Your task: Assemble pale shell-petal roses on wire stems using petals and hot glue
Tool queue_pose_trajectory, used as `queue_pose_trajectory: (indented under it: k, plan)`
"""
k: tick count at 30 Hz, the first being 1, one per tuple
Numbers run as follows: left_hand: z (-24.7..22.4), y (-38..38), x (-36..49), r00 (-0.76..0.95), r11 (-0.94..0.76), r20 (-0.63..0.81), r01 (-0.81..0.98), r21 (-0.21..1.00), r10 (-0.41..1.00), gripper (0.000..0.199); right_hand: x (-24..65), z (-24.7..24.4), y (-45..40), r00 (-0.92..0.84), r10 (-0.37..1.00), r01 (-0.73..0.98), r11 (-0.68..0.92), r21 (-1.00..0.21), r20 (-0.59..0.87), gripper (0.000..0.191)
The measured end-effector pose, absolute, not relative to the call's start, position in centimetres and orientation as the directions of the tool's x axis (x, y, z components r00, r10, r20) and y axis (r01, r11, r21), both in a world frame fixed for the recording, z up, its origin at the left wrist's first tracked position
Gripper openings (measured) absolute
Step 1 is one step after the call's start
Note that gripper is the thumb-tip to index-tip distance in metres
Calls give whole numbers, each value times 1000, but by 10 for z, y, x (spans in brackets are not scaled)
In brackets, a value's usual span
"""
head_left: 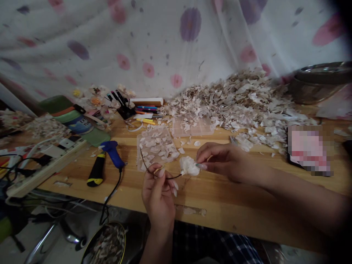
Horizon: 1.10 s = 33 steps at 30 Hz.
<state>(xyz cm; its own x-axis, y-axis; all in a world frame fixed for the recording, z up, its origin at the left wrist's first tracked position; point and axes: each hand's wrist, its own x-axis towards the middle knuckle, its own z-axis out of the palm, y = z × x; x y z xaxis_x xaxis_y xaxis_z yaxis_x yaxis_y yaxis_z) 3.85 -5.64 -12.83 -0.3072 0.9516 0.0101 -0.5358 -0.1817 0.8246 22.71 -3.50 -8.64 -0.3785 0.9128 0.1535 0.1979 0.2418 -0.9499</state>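
Just below the frame's centre, the left hand [161, 194] pinches the dark stem [142, 158] and the right hand [233, 163] nips the edge of the white flower [188, 165]. The flower looks light and fragile; the wiry, bendable stem seems the safer hold.

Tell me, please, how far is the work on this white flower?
Looks done: the white flower has many layered petals and sits at the end of a dark stem. In hand: the left hand holds the stem; the right hand has fingertips at the flower's edge. Left: perhaps more petals, as loose ones lie on the clear tray, but I cannot tell.
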Motion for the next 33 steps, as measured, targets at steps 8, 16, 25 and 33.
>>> queue_pose_trajectory:
  k: [8,16,25,33]
  plan:
    - [-135,-57,42,-297,-251,93,-555,793,950,17,218,-83,-47,-422,901,75,140,-987,95,6]
    - [-139,-59,48,-340,-357,213,-451,818,916,29,215,-80,-52,-407,906,80,157,-984,111,7]
    - [-140,-60,52,-261,-355,264,-417,836,929,28,212,-77,-56,-442,884,96,213,-972,151,8]
    - [-136,-57,49,-150,-191,122,-644,741,981,38,212,-73,-60,-417,879,130,311,-942,232,9]
